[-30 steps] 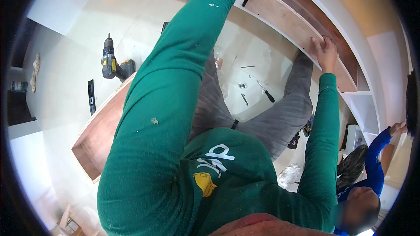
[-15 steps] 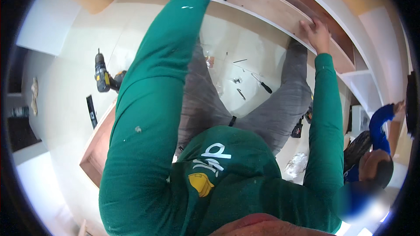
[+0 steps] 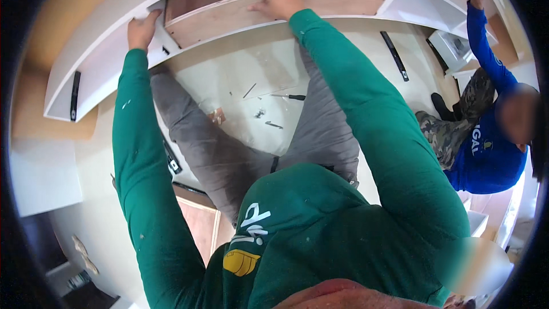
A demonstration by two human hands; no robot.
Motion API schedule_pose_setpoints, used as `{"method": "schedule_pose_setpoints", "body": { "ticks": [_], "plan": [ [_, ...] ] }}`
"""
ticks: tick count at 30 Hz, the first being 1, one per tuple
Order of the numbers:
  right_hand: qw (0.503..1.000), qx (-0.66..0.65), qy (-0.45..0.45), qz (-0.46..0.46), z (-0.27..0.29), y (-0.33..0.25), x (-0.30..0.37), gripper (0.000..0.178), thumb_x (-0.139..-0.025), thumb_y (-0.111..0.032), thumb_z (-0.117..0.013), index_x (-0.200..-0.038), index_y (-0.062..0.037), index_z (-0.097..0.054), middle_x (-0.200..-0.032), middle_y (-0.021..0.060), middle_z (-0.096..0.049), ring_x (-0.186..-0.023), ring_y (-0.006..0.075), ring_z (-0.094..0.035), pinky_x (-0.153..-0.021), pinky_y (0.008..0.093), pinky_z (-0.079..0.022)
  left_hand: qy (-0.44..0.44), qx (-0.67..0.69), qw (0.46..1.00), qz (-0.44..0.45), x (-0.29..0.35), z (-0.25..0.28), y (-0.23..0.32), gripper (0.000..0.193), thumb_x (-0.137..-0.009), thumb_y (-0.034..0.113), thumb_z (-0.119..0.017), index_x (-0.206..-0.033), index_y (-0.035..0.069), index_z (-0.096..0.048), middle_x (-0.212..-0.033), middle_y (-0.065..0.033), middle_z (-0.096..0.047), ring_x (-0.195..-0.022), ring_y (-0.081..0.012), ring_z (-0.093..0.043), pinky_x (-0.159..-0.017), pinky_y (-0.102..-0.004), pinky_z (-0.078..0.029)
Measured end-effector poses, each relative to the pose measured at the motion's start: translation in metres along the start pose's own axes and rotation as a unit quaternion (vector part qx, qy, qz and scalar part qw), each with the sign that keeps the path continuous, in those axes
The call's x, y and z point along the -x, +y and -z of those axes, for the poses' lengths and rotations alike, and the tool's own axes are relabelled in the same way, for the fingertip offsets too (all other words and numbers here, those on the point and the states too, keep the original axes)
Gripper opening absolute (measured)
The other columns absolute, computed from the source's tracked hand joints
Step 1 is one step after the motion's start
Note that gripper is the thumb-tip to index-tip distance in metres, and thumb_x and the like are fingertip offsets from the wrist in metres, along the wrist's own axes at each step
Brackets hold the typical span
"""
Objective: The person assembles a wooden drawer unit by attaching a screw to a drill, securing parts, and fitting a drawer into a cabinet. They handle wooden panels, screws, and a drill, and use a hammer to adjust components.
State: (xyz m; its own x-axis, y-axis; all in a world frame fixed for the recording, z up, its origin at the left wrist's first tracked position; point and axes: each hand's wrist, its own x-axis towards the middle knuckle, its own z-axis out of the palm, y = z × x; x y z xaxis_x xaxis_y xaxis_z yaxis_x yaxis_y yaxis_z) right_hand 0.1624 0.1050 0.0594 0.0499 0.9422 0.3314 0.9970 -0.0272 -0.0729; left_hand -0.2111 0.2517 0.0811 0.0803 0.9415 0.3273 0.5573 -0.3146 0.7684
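A pale wooden drawer (image 3: 229, 16) sits in a long white cabinet (image 3: 94, 68) across the top of the head view. My right hand (image 3: 281, 1) is closed over the upper edge of the drawer's near board, around its middle, with the thumb pointing left. Just left of the drawer, my left hand (image 3: 142, 31) grips the edge of a white divider panel (image 3: 166, 41); some of its fingers are hidden. A black drawer rail (image 3: 75, 96) is fixed inside the open bay further left.
Between my legs lie a screwdriver (image 3: 296, 98) and several small metal parts (image 3: 260, 114). Another black rail (image 3: 394, 57) lies on the floor at right. A co-worker in a blue top (image 3: 486, 157) sits at far right, one arm raised. A wooden frame (image 3: 197, 223) is at lower left.
The view has turned, so the cabinet now runs across the top. My left hand has come fully into sight. My right hand is nearer the drawer's middle. The co-worker's arm is raised.
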Motion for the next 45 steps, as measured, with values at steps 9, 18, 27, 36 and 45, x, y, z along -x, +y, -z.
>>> {"method": "schedule_pose_setpoints", "body": {
  "ticks": [9, 18, 27, 36, 45],
  "plan": [
    [0.998, 0.016, 0.062, 0.015, -0.014, 0.006, 0.007, 0.073, -0.081, -0.077, -0.064, -0.117, -0.015, -0.075, -0.106, 0.0112, -0.076, -0.108, 0.0312, -0.068, -0.096, 0.0568, -0.039, -0.015, 0.012, 0.998, 0.066, 0.007, -0.005, 0.016, 0.054, -0.079, 0.042, -0.08, -0.108, -0.004, -0.075, -0.101, -0.0143, -0.076, -0.087, -0.0257, -0.069, -0.082, -0.0361, -0.053],
    [1.0, -0.013, -0.021, 0.006, -0.007, -0.001, -0.005, 0.071, -0.081, -0.076, -0.066, -0.12, -0.0168, -0.075, -0.106, 0.011, -0.076, -0.11, 0.0312, -0.068, -0.096, 0.0591, -0.038, -0.004, 0.015, 0.998, 0.063, 0.002, -0.003, 0.001, 0.053, -0.078, 0.041, -0.081, -0.108, -0.002, -0.074, -0.097, -0.0132, -0.075, -0.08, -0.0229, -0.069, -0.072, -0.0348, -0.054],
    [0.999, -0.031, -0.044, -0.011, 0.006, -0.002, -0.004, 0.075, -0.079, -0.078, -0.065, -0.116, -0.0141, -0.075, -0.103, 0.0112, -0.076, -0.107, 0.033, -0.069, -0.098, 0.056, -0.039, 0.033, -0.04, 0.998, 0.032, 0.012, 0.004, 0.001, 0.066, -0.076, 0.052, -0.083, -0.109, -0.004, -0.073, -0.105, -0.0165, -0.074, -0.092, -0.0249, -0.069, -0.082, -0.0375, -0.054],
    [0.992, -0.006, 0.117, -0.037, 0.037, 0.143, 0.041, 0.088, -0.065, -0.083, -0.073, -0.103, -0.0037, -0.076, -0.103, 0.0208, -0.073, -0.108, 0.0401, -0.066, -0.101, 0.0649, -0.042, 0.024, -0.323, 0.875, -0.361, 0.104, -0.052, 0.07, 0.072, -0.084, 0.068, -0.07, -0.109, 0.0, -0.073, -0.101, -0.0278, -0.07, -0.101, -0.0389, -0.068, -0.095, -0.0476, -0.048],
    [0.991, 0.026, 0.087, -0.096, 0.034, 0.19, 0.035, 0.095, -0.066, -0.093, -0.062, -0.073, -0.0003, -0.078, -0.079, 0.0244, -0.073, -0.086, 0.0418, -0.072, -0.095, 0.0612, -0.047, -0.121, -0.428, 0.861, -0.247, 0.038, -0.073, 0.061, 0.075, -0.076, 0.077, -0.072, -0.072, 0.002, -0.065, -0.058, -0.0182, -0.059, -0.075, -0.0386, -0.066, -0.101, -0.0503, -0.043]
  ]
}}
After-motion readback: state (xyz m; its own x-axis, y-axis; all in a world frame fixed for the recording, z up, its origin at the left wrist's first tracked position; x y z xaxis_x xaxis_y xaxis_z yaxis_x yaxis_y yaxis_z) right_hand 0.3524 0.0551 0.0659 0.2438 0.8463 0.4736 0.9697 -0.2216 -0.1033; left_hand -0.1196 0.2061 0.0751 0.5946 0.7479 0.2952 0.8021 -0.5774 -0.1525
